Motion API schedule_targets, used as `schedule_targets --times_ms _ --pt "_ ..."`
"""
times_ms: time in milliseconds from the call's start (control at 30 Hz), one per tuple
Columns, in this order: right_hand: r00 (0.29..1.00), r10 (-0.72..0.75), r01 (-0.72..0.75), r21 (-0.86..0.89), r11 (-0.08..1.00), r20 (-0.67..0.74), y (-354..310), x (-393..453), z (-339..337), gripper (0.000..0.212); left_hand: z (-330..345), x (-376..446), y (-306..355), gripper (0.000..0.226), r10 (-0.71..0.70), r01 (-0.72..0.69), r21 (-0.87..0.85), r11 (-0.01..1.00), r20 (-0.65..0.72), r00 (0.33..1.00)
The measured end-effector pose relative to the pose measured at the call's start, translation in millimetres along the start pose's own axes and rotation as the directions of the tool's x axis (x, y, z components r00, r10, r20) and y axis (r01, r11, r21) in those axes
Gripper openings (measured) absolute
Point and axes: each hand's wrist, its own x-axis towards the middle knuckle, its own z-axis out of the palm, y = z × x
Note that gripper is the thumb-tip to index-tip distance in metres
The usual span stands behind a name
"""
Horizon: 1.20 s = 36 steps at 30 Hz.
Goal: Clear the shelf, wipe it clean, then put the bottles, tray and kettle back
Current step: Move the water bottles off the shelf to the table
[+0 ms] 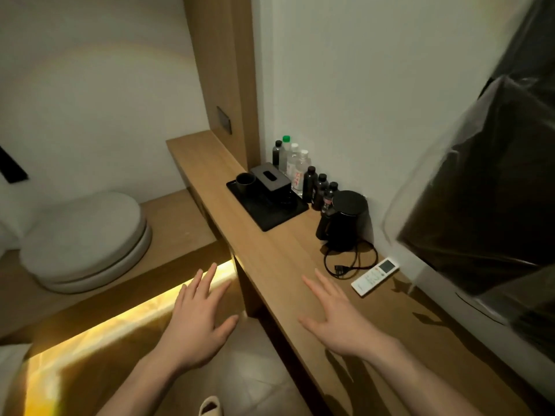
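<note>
A long wooden shelf [270,259] runs along the white wall. On it a black tray [270,214] carries a black cup [245,183] and a dark tissue box [270,177]. Several bottles [295,166], some clear and some dark, stand behind the tray by the wall. A black kettle [345,220] stands to their right, its cord [350,262] coiled in front. My left hand [199,313] hovers open left of the shelf edge. My right hand [333,313] is held open over the shelf's near part. Both hold nothing.
A white remote control [375,276] lies right of the cord. A dark plastic-wrapped screen [486,190] hangs above the shelf at right. A round grey cushion [87,241] sits on a lower lit wooden platform at left. A slipper [210,406] shows on the tiled floor.
</note>
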Motion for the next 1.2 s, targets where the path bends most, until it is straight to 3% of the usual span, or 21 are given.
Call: schedule_targets --times_ms 433,767,1000,1200 --pt "0.966 0.185 -0.164 0.124 0.979 -0.182 -104 147 22 0.085 -91 173 -148 0.071 0.232 -0.234 0.042 0.971 0.056 0.971" --pt "0.937 0.241 -0.211 0.143 0.967 -0.251 -115 234 -20 0.084 -123 305 -135 0.068 0.387 -0.388 -0.007 0.922 0.066 0.92" --pt "0.932 0.277 -0.24 0.176 0.955 -0.235 -113 318 -61 0.086 -146 399 -134 0.073 0.386 -0.389 0.015 0.921 0.094 0.917" --pt "0.925 0.286 -0.24 0.195 0.951 -0.252 -105 372 -100 0.087 -153 479 -131 0.072 0.41 -0.406 -0.062 0.912 0.103 0.906"
